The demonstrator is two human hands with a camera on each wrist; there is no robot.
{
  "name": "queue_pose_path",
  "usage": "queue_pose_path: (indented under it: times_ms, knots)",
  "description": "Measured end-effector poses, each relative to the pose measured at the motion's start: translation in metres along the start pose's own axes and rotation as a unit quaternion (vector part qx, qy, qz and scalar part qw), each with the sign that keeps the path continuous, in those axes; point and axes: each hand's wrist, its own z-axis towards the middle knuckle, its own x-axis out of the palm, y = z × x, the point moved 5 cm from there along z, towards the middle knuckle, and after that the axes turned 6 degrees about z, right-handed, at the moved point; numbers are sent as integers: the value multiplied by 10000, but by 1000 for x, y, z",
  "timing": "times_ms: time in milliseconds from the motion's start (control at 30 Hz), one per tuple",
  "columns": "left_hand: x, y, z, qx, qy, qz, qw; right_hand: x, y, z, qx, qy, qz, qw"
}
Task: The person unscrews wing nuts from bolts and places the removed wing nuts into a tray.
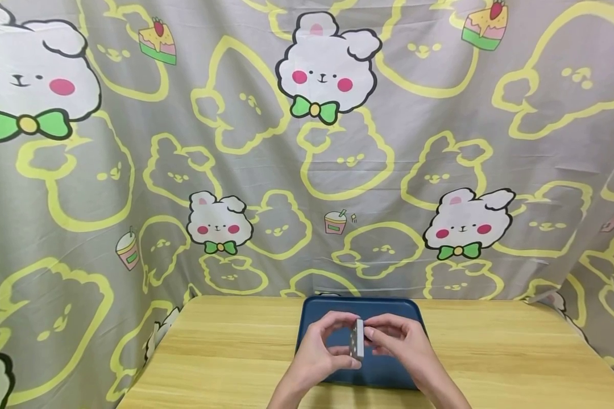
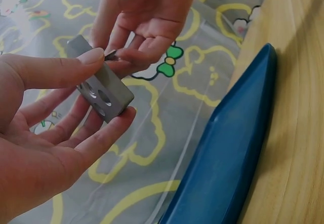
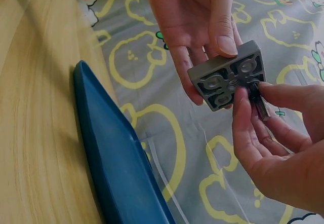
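Note:
A grey rectangular block (image 1: 358,339) with round holes is held up on edge over the blue tray (image 1: 384,307). My left hand (image 1: 314,349) grips the block by its edges, thumb on one side and fingers on the other. In the right wrist view the ribbed, hollowed face of the block (image 3: 217,77) shows, with round sockets in it. My right hand (image 1: 409,343) pinches a dark threaded screw (image 3: 261,108) at this face, near one corner. Fingertips cover the screw's upper end, so I cannot tell whether it sits in a hole.
The tray lies on a light wooden table (image 1: 235,341), below both hands. A grey curtain (image 1: 266,170) with rabbit figures hangs behind the table and along its sides.

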Motion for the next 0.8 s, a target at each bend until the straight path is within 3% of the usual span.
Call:
queue_pose_path:
  times_ms: [267,467,567,700,800]
  knots:
    - [-2,3,0,-243,-142,-200,9994,2,6,-2,-834,-99,-687,9941]
    - [-4,3,0,-355,-50,-530,9980,6,13,-7,-1896,-309,-1277,9730]
    - [-6,3,0,-356,-10,-541,9979,9,18,-10,-2759,-294,-1645,9465]
    - [-8,5,0,-393,19,-612,9973,14,23,-15,-3941,-230,-2271,8903]
    - [-8,6,0,-433,36,-726,9964,17,24,-18,-4551,-197,-2583,8519]
